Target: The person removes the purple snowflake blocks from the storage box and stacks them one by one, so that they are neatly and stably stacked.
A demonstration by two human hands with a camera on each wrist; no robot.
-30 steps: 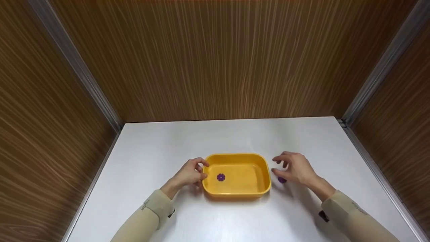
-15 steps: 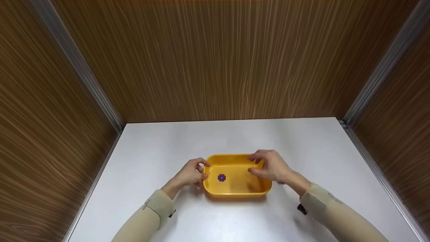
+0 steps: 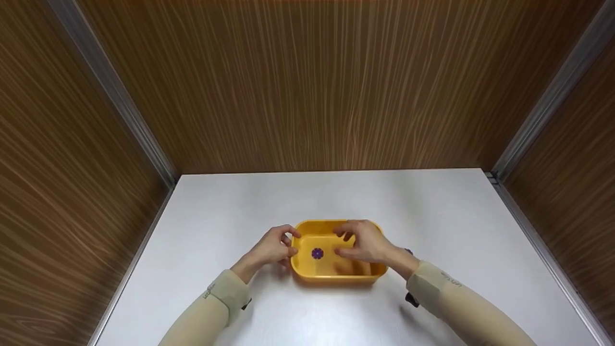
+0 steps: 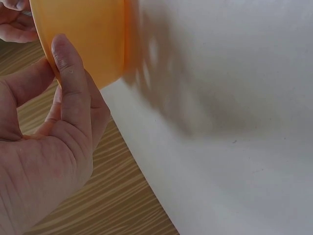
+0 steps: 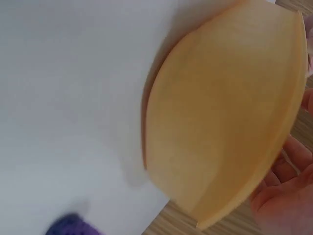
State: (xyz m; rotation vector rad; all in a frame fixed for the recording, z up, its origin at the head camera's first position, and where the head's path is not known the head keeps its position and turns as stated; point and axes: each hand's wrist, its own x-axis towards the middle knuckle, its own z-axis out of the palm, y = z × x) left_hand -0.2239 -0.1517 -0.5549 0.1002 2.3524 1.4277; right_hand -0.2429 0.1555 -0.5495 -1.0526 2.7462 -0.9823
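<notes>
A yellow plastic tub (image 3: 336,278) sits on the white table. My left hand (image 3: 269,246) pinches its left rim between thumb and fingers; in the left wrist view the fingers (image 4: 71,68) lie against the tub's outer wall. Inside, towards the left, is a small purple flower-shaped piece (image 3: 317,253). Over the tub's right half hovers my right hand (image 3: 367,241), fingers loosely bent, thumb apart, nothing between them. Another purple piece (image 3: 408,251) is on the table right of the tub, mostly covered by my right wrist; the right wrist view catches this purple piece (image 5: 73,226) at its bottom edge.
Brown wood-grain panels (image 3: 307,86) enclose the table at the back and both sides, with metal strips (image 3: 129,105) along the corners. The white tabletop (image 3: 240,202) stretches around the tub.
My right hand has moved left from beside the tub, past its right rim, to above its inside. The left hand has kept its grip on the rim, and the tub has stayed in place.
</notes>
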